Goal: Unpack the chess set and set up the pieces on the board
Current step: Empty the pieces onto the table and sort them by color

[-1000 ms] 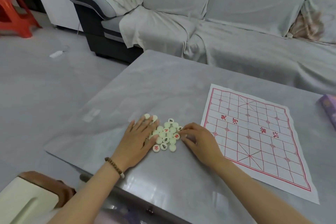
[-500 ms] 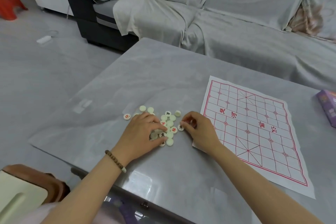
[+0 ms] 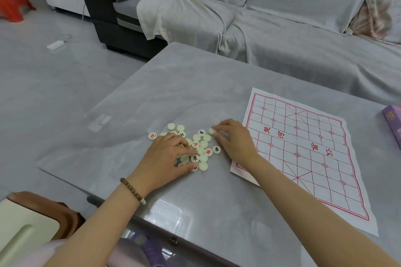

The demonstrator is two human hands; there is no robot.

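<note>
The chess pieces (image 3: 200,149) lie in a loose heap on the grey worktop (image 3: 195,84), just left of the paper board (image 3: 303,154). Some show a red or black character and others show a blank back. One red-marked piece (image 3: 152,135) sits a little apart on the left. They are small, flat, pale discs that look like hard plastic, so they are probably light, stiff and not easily broken. On this glossy worktop they are likely to slide rather than lift if pushed from above. The surest hold is a fingertip pinch across the rim, or tipping one edge up first. The left grip (image 3: 167,156) is curled over the near-left part of the heap, with the thumb tucked against a disc at the near edge and a few pieces gathered under the fingers. The right grip (image 3: 234,141) is bent at the fingertips, pinching a blank-faced far piece (image 3: 211,130) at the heap's far right corner. The board is thin and creased, with no pieces on it yet. It would shift or wrinkle under a dragged piece, so each one is better set down from above. A purple box (image 3: 392,125) rests at the right edge.
</note>
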